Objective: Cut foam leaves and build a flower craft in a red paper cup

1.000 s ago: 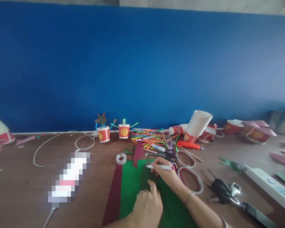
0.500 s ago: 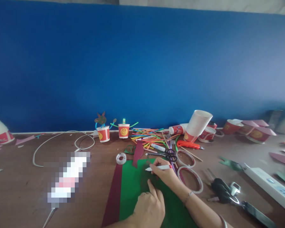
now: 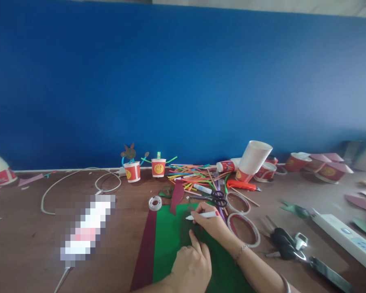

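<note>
A white marker with a red end [image 3: 205, 215] is held in my right hand [image 3: 208, 219], its tip over the green sheet [image 3: 167, 236]. My left hand [image 3: 192, 264] presses on that sheet, index finger stretched forward and the other fingers curled. Under the green sheet's left side lies a dark red sheet [image 3: 144, 256]. A dark red cut piece [image 3: 177, 196] overlaps the sheet's top edge. Black scissors [image 3: 213, 198] and a clear tape roll [image 3: 155, 203] lie just beyond the sheet.
Two decorated paper cups [image 3: 132, 172] stand near the blue wall. Colourful sticks [image 3: 189, 175], stacked cups [image 3: 253, 158] and an orange cutter [image 3: 242, 185] lie behind my hands. Larger tape rolls [image 3: 245, 230], keys [image 3: 285, 244] and a power strip [image 3: 347, 240] are at right.
The marker in my right hand has tilted and shifted very slightly left. My left hand stays on the green sheet. The whole view has shifted a little.
</note>
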A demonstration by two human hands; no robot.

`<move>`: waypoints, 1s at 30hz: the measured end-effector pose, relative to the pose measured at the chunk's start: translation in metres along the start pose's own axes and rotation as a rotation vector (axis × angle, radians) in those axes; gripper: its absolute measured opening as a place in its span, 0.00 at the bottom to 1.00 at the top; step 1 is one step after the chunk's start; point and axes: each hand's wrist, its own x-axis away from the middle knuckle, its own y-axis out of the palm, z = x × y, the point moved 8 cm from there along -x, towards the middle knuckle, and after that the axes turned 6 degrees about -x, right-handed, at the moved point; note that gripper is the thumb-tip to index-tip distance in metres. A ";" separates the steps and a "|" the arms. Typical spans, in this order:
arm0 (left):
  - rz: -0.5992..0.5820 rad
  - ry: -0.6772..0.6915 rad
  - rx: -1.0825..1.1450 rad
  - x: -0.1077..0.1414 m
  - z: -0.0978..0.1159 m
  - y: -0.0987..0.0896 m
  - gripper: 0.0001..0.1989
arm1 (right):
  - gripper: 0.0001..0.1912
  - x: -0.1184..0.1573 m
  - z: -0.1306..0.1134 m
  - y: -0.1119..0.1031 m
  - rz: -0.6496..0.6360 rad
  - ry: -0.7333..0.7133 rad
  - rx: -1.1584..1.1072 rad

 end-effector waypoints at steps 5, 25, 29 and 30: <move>-0.009 -0.004 -0.004 0.000 -0.001 -0.001 0.17 | 0.08 -0.001 0.003 0.000 0.000 0.005 0.002; 0.070 -0.013 -0.054 0.003 0.001 0.000 0.16 | 0.09 0.000 0.000 -0.005 0.065 0.031 0.113; 0.079 -0.008 -0.057 0.003 0.001 -0.001 0.16 | 0.09 -0.001 0.000 -0.006 0.081 0.034 0.139; 0.077 -0.006 -0.060 0.003 0.001 -0.001 0.16 | 0.09 -0.001 0.001 -0.006 0.084 0.030 0.144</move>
